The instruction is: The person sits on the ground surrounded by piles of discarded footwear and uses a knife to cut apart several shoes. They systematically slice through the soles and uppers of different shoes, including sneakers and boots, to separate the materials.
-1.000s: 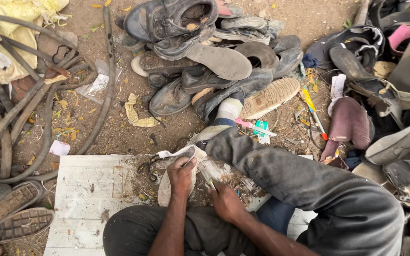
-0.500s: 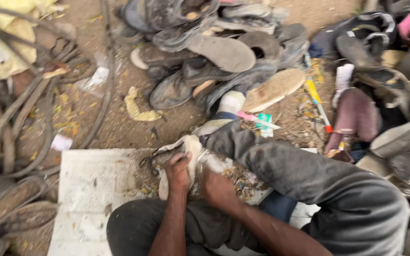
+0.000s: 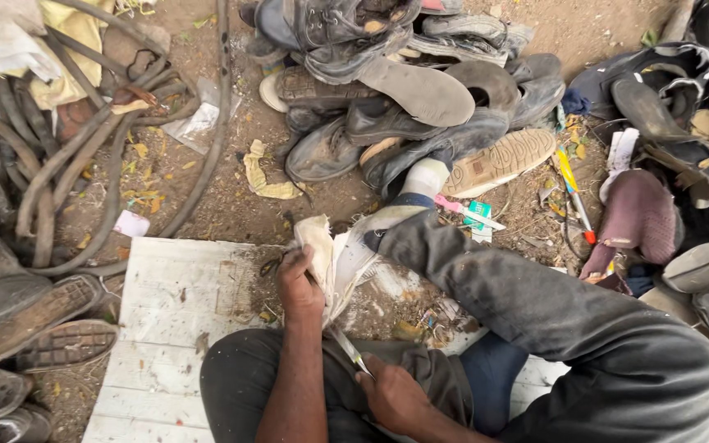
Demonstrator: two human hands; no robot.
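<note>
**A:** Only the one head view here, so straight down it goes. The person sits on a white painted board (image 3: 166,328) laid on the dirt, one leg stretched out toward a heap of old shoes (image 3: 387,90). The left hand (image 3: 301,287) has its grip closed tight around a worn whitish shoe (image 3: 330,262), pinning it upright against the board just beside the knee. The right hand (image 3: 391,398) is fisted around the handle of a thin blade (image 3: 345,349), whose tip runs up into the underside of that shoe.

**B:** How far along would you say it is?

**A:** Judging from this alone, somewhere in the middle. The shoe looks partly opened up, with pale flaps hanging loose on its right side, but it's one piece and the blade is buried in it, so the cutting or prying isn't finished. Can't tell exactly which layer it's working on, the hand hides it.

**B:** Anything else around?

**A:** Scraps and crumbs on the board near the shoe, black rubber strips (image 3: 34,180) piled at left, soles (image 3: 26,320) lower left, and a yellow and red pen-like stick (image 3: 574,190) in the dirt at right.
</note>
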